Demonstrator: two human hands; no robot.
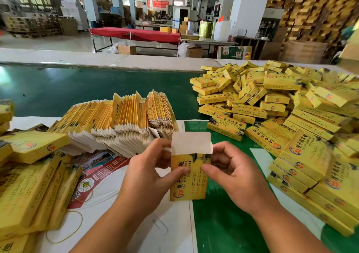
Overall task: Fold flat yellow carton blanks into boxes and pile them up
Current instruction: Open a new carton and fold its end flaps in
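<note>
The carton (189, 172) stands between the two hands, raised off the tabletop (174, 223), its long axis running away from the person, with the printed yellow face turned up toward the camera and the white end flap (191, 143) sticking up at the far end, not yet tucked. The left hand (147, 173) clamps the carton's left edge: its thumb lies across the printed face near the upper half, and its fingers curl round behind, reaching up beside the flap. The right hand (231, 172) pinches the opposite edge, thumb tip pressed on the face just across from the left thumb, with the other fingers curled above it next to the flap's right corner. Both hands are equally close, so neither has to reach; the flap sits just beyond the fingertips of each, which is the relation that matters, since closing this end likely calls for folding that flap down toward the person and into the carton mouth. The pile of finished boxes (272, 105) lies to the right of the right hand and beyond it, near enough for a short toss or placement from that side. The fanned stack of flat blanks (124, 116) lies beyond the left hand, the nearer hand for fetching one.
</note>
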